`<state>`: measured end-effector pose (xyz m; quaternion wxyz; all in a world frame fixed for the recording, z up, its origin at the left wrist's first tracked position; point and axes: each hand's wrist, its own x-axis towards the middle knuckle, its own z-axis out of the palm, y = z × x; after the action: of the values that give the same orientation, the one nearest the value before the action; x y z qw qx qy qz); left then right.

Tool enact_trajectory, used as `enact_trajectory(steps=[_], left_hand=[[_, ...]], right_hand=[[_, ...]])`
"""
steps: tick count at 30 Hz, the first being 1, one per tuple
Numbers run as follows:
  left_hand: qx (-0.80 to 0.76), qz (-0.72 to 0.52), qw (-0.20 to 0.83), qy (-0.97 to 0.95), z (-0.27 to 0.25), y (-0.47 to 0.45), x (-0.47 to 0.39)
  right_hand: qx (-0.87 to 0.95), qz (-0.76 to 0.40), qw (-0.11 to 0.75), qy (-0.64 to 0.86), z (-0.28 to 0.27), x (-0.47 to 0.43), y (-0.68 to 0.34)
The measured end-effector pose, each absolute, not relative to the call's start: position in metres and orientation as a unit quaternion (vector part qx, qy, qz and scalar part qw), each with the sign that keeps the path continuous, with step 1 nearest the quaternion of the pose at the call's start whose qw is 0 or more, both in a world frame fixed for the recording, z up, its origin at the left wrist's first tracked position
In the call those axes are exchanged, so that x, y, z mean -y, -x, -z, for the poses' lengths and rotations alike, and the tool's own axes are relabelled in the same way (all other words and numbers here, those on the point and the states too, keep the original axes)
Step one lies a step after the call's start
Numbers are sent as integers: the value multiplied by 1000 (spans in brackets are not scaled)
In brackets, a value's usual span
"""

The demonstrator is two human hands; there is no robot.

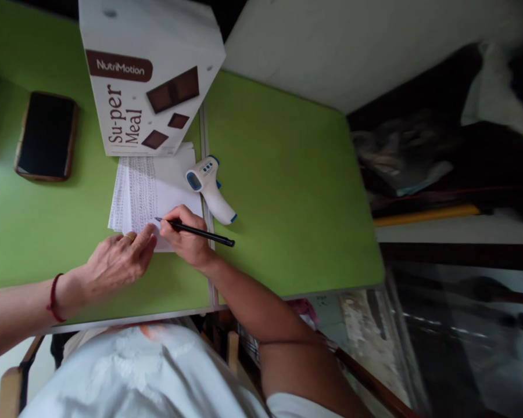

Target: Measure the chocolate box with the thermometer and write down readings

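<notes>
My right hand (184, 235) is closed around a black pen (207, 234), its tip touching or just over a sheet of paper (176, 188). Rows of small handwriting cover the left part of that sheet, and its right part is blank. Other written sheets lie fanned out beneath it. My left hand (121, 255) lies flat with fingers stretched over the lower edge of the paper, close to the pen tip. A ring is on one of its fingers and a red cord circles the wrist. Beside the paper, a white and blue infrared thermometer (212, 190) lies on its side.
A large white box (126, 35) printed "Su-per Meal" stands behind the paper. To the left lies a dark phone (47, 136) in a brown case. The green table (287, 191) has a seam down its middle. A wall rises behind, and a cluttered shelf is at right.
</notes>
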<state>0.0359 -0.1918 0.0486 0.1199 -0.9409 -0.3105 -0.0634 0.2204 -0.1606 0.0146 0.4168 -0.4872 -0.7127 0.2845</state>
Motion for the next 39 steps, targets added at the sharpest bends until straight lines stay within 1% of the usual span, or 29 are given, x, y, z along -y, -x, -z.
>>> enact_trajectory(steps=[5,22,39], left_hand=[[312,68,115,941,-50,-37,191],[310,96,115,939,-49,-36,191],[313,81,100,941,-50,-36,191]], right_hand=[[722,-271,428,472,-15,160,-221],[710,-260,424,499,-14,160,-224],[710,-257,439,487,-14,160,-224]])
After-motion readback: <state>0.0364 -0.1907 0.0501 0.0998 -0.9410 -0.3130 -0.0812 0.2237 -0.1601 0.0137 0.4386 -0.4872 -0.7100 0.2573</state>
